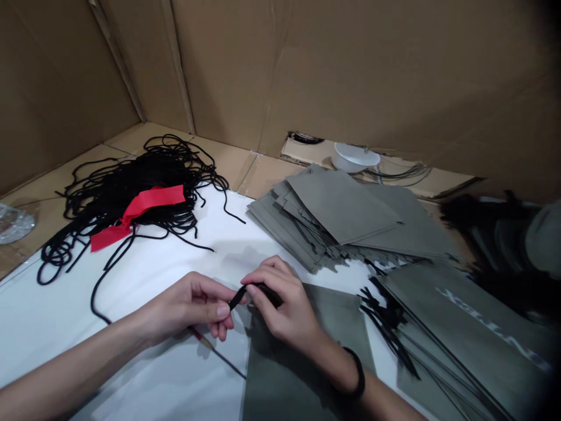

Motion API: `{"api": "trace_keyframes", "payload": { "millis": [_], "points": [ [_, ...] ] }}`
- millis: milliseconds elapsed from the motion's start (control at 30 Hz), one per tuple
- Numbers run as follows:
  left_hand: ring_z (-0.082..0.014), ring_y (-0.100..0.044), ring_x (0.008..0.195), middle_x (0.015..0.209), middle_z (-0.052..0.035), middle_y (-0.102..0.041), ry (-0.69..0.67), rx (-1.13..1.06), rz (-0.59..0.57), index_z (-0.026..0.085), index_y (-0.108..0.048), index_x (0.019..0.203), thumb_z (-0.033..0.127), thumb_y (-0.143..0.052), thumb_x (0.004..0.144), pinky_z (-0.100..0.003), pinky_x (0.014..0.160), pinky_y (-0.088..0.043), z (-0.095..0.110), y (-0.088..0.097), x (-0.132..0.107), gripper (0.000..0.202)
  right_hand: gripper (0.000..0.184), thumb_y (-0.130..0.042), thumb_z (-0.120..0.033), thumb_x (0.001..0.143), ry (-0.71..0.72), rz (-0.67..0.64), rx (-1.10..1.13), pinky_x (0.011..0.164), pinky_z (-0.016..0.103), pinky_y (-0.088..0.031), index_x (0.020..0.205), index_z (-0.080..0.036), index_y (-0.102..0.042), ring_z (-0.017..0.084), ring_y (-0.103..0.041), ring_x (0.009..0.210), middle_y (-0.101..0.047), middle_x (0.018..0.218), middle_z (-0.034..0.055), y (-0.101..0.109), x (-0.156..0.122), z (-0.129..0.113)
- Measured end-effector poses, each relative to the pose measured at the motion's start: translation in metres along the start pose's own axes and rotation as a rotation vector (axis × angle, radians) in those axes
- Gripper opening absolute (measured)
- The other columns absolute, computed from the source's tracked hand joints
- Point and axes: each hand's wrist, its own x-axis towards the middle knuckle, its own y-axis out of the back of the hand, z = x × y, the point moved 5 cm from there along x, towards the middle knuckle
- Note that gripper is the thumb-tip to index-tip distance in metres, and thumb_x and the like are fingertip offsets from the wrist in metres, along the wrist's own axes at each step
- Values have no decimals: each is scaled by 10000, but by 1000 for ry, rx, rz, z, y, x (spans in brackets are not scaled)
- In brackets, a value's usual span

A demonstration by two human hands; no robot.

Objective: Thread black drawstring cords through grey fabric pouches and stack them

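A short length of black cord [238, 297] runs between my two hands over the white surface. My left hand [197, 304] is closed, pinching one end between thumb and finger. The other end goes into my right hand [283, 301], also closed in a pinch; more of the black cord shows in its curled fingers. Beneath the right hand and forearm lies a flat grey-green fabric pouch [267, 380], partly covered. Just under the left hand is a thin tool [205, 342] with a reddish part and a dark shaft; its near end is hidden by the hand.
A tangled heap of black cords [144, 169] with a red strip [153, 200] lies at the left. Grey-green fabric pieces [342, 204] are stacked behind my right hand. Pouches with white lettering [473, 310] and cords lie right. A white bowl [355, 158] stands by the cardboard wall [350, 70].
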Motion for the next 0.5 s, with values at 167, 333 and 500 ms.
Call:
{"api": "trace_keyframes", "payload": {
  "millis": [167, 333, 500],
  "points": [
    [-115, -617, 565, 678, -56, -703, -161, 9, 17, 144, -741, 988, 341, -746, 729, -207, 539, -482, 2, -4, 2, 326, 178, -510, -173, 885, 44, -10, -109, 763, 363, -398, 773, -193, -647, 193, -502, 847, -658, 838, 49, 0, -1, -4],
    [-116, -602, 587, 719, -64, -686, -259, 208, 60, 119, -742, 882, 300, -689, 781, -208, 535, -478, 11, -13, -1, 214, 197, -459, -165, 894, 31, -126, -132, 762, 359, -368, 760, -186, -602, 188, -480, 837, -633, 813, 43, -3, -1, -7],
    [-99, -557, 593, 662, -28, -603, -583, 626, 190, 113, -705, 826, 216, -565, 879, -191, 549, -448, 34, -22, -6, 182, 196, -424, -142, 892, -35, -260, -56, 780, 349, -367, 755, -175, -560, 183, -468, 867, -601, 826, 43, -5, 3, -14]
  ]
}}
